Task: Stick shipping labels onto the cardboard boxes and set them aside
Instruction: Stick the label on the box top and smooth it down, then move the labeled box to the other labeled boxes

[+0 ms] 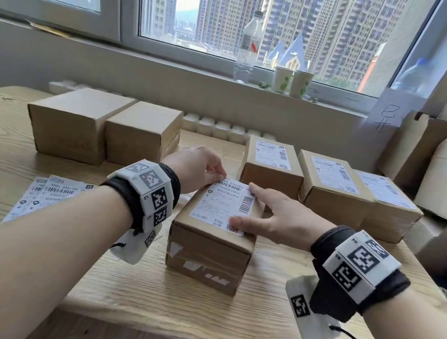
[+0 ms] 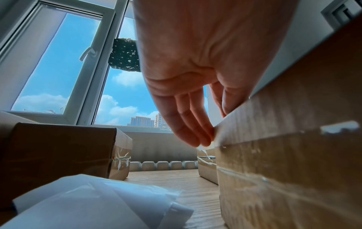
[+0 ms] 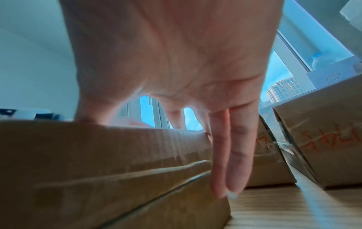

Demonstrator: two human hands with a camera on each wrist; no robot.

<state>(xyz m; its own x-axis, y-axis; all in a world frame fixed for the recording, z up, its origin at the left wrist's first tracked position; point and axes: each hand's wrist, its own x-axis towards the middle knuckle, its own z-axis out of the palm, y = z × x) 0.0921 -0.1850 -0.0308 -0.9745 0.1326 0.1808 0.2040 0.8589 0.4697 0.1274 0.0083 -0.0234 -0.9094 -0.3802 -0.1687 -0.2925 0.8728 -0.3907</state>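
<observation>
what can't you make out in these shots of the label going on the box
- Label print: too small in the head view.
- Box top: hidden by the box edge in both wrist views.
- Left hand grip on the label corner: fingertips covered by the knuckles, head view.
- Right hand: blurred, right wrist view.

Brown cardboard box (image 1: 209, 255) at frame centre carries a white, black-barcoded label (image 1: 222, 204); black-and-white checkered wristbands (image 1: 151, 189) flank it.

Centre box (image 1: 210, 251) on table (image 1: 192, 312), unlabelled boxes (image 1: 102, 127) behind-left, labelled boxes (image 1: 328, 187) behind-right
</observation>
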